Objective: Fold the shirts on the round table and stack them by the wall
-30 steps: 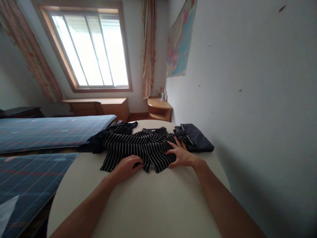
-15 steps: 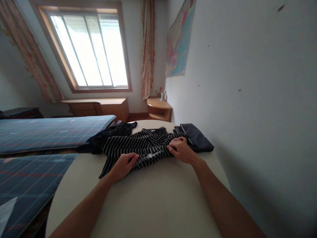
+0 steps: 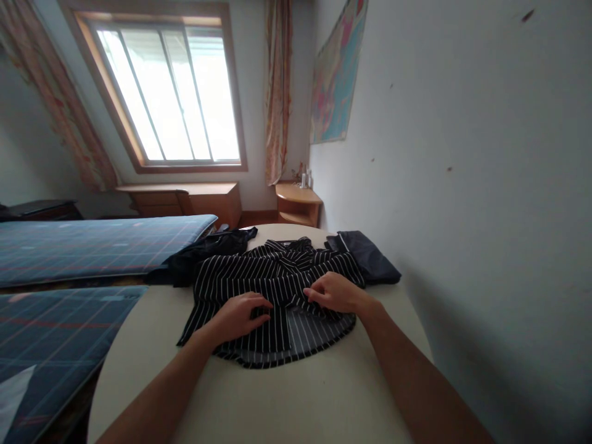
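A black shirt with white stripes (image 3: 240, 271) lies spread on a round cream table (image 3: 277, 407), its collar at the far side and its hem toward me. My left hand (image 3: 243, 314) rests on the lower front with thumb and fingers apart, holding nothing. At the front's right part, my right hand (image 3: 333, 292) has its fingers curled and closed on the shirt cloth. Between the hands and the hem, the grey inner side of the back panel (image 3: 312, 333) shows beside the front edge.
Dark folded clothing (image 3: 370, 256) lies at the table's right, against the white wall (image 3: 485, 246). A loose black garment (image 3: 203, 253) lies at the left. Blue plaid mattresses (image 3: 102, 246) stand left of the table. Behind are a desk (image 3: 213, 200) and a corner shelf (image 3: 298, 194).
The lower shirt has come down flat toward me, where its hem was gathered up before. My left hand has opened off the cloth and shifted slightly right; the right has moved nearer to me.
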Motion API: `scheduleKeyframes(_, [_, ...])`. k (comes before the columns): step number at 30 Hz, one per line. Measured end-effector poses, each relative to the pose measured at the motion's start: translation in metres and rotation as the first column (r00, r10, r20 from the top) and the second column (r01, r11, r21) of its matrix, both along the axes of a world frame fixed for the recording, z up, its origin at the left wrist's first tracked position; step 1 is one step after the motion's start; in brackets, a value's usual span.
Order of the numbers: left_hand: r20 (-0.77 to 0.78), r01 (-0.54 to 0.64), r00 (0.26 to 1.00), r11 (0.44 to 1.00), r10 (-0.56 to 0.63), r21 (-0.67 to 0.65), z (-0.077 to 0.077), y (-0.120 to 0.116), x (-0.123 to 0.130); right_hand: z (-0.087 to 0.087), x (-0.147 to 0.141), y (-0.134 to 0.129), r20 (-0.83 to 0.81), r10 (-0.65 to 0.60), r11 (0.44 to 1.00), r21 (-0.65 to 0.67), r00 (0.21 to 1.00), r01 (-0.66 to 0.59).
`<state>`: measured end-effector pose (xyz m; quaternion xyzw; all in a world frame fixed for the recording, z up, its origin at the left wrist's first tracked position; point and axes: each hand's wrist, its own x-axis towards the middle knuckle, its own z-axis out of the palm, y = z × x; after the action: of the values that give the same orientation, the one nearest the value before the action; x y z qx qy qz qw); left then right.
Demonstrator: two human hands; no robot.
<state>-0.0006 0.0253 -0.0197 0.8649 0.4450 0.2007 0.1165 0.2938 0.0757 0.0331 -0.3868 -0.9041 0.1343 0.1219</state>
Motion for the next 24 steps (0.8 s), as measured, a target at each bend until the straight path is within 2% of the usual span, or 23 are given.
scheduleKeyframes(5, [-0.042, 0.05, 0.998, 0.998, -0.048, 0.045, -0.001, -0.002, 0.001, -0.008, -0.008, -0.004, -0.023, 0.078, 0.996, -0.047, 0.997, -0.079])
scheduleKeyframes(9, [-0.042, 0.042, 0.998, 0.997, -0.04, 0.058, -0.001, -0.002, 0.0, -0.014, -0.016, -0.006, 0.004, 0.077, 0.994, -0.077, 0.997, -0.077])
scheduleKeyframes(14, [-0.018, 0.067, 0.998, 0.995, -0.065, 0.071, -0.001, -0.003, 0.002, -0.016, -0.024, -0.009, 0.03, 0.133, 0.983, -0.128, 0.991, -0.129])
scheduleKeyframes(16, [-0.012, 0.093, 0.996, 0.995, -0.092, 0.047, 0.002, -0.005, 0.005, -0.016, -0.026, -0.01, 0.029, 0.158, 0.971, -0.186, 0.987, -0.15])
scheduleKeyframes(20, [-0.021, 0.138, 0.99, 0.99, -0.139, -0.033, 0.009, -0.009, 0.01, -0.014, -0.028, -0.014, -0.006, 0.238, 0.903, -0.366, 0.971, -0.224])
scheduleKeyframes(22, [-0.012, 0.142, 0.99, 0.989, -0.143, -0.039, 0.01, -0.01, 0.012, -0.013, -0.029, -0.014, -0.039, 0.252, 0.914, -0.318, 0.967, -0.251])
scheduleKeyframes(24, [0.003, 0.149, 0.989, 0.989, -0.149, -0.003, 0.008, -0.009, 0.014, -0.014, -0.031, -0.013, -0.07, 0.24, 0.959, -0.138, 0.968, -0.248])
